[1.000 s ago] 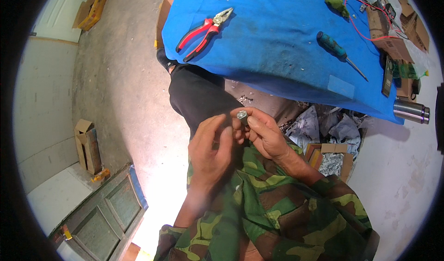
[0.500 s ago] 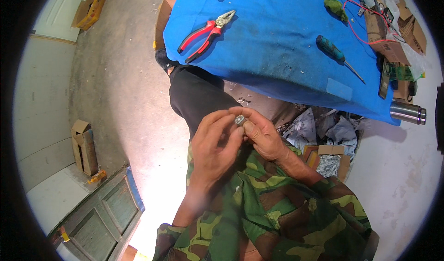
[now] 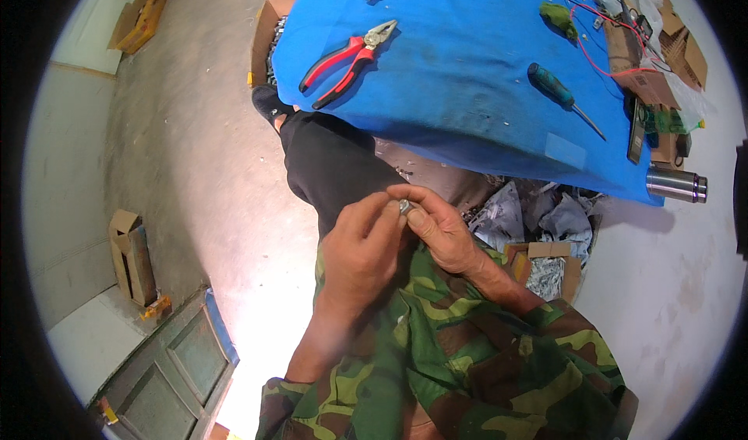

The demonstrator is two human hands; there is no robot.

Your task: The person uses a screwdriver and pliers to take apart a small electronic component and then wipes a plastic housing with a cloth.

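Observation:
Between my hands, above my lap, is a small silver metal part (image 3: 404,206), with its round end facing up. My right hand (image 3: 442,233) pinches it between thumb and bent forefinger. My left hand (image 3: 360,245) is closed from the other side, its fingertips against the part. Much of the part is hidden by the fingers, so its exact kind does not show. Beyond my hands, on the blue-covered table (image 3: 452,58), lie red-and-black combination pliers (image 3: 349,60) with slightly parted handles. A screwdriver with a dark teal handle (image 3: 552,86) rests farther right.
A steel flask (image 3: 676,184) lies at the table's right corner. Wires and cardboard (image 3: 650,85) clutter the right edge. Under the table are plastic bags (image 3: 502,214) and a carton of metal pieces (image 3: 547,276). Another carton (image 3: 265,38) stands beyond my shoe.
My left hand has turned slightly and its thumb has moved behind the fingers, out of sight. The metal part stays between both hands. The whole view has shifted a little.

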